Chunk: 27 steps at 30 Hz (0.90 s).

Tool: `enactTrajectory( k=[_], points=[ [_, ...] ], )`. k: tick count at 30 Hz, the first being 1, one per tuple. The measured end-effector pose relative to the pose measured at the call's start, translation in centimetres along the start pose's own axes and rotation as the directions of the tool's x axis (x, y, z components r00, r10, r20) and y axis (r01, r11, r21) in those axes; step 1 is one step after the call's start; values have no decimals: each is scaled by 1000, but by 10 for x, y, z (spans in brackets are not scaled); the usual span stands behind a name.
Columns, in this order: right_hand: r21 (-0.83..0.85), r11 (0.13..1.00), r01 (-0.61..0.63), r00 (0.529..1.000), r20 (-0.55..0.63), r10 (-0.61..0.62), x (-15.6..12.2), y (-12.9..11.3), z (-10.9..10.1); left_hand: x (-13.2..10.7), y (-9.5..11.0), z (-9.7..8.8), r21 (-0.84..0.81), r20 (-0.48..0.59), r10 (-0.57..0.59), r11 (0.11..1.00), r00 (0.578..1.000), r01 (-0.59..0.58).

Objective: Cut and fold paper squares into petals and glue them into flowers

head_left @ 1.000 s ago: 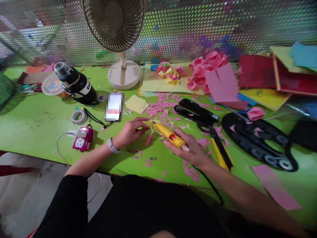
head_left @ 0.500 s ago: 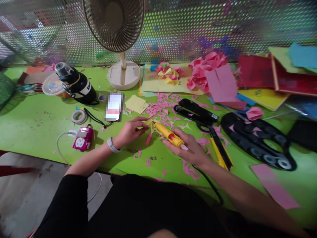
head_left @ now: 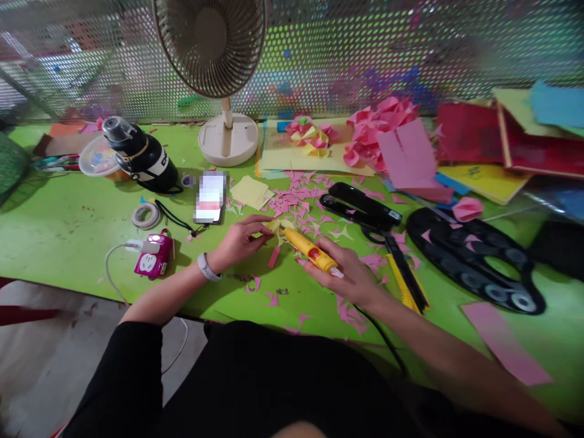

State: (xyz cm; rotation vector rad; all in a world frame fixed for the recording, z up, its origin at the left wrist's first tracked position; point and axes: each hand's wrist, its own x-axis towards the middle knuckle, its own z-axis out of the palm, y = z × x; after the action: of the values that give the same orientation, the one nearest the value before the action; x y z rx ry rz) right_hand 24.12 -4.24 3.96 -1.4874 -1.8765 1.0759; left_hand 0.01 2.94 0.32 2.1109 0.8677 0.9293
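My right hand (head_left: 340,267) is wrapped round a yellow hot glue gun (head_left: 310,250), its nozzle pointing up and left. A clear glue stick pokes out of the gun's back end. At the nozzle, my left hand (head_left: 244,240) pinches a small piece of pale yellow paper (head_left: 283,231) by its edge; its exact shape is hard to make out. Just below the nozzle lies a short pink strip (head_left: 274,257). Pink paper scraps (head_left: 292,198) are scattered over the green table around both hands.
Behind my hands are a phone (head_left: 210,198), yellow paper squares (head_left: 250,191) and a fan (head_left: 228,140). A black stapler (head_left: 360,207), scissors or a cutter (head_left: 404,280) and a black palette-shaped tray (head_left: 474,261) lie right. Left stand a bottle (head_left: 146,158) and a pink power adapter (head_left: 152,258).
The glue gun has shifted very slightly down and left, its nozzle still at the yellow paper. My left hand has hardly moved.
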Motion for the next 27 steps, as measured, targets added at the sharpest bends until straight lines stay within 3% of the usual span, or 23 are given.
enactTrajectory(
  k=[8,12,15,19,24,27],
  points=[
    [-48,999,26,1000,-11,-26,1,1,0,1,0,-1,-30,1,-13,999,1000,13],
    [-98,991,94,995,-7,-95,0,1,-8,3,-1,-3,-95,-2,-110,989,994,110],
    [-175,979,103,989,-84,-119,-7,4,-21,4,-6,-5,-154,-21,-187,971,982,181],
    [-319,946,-54,962,-271,-37,-27,27,-50,6,-14,-7,-151,-39,-211,967,977,203],
    [-403,865,-298,843,-536,41,-59,79,-94,9,-15,-9,-166,-28,-237,959,971,230],
    [-399,823,-405,802,-587,110,-73,112,-115,11,-15,-10,-171,-15,-252,954,968,246]
  ],
)
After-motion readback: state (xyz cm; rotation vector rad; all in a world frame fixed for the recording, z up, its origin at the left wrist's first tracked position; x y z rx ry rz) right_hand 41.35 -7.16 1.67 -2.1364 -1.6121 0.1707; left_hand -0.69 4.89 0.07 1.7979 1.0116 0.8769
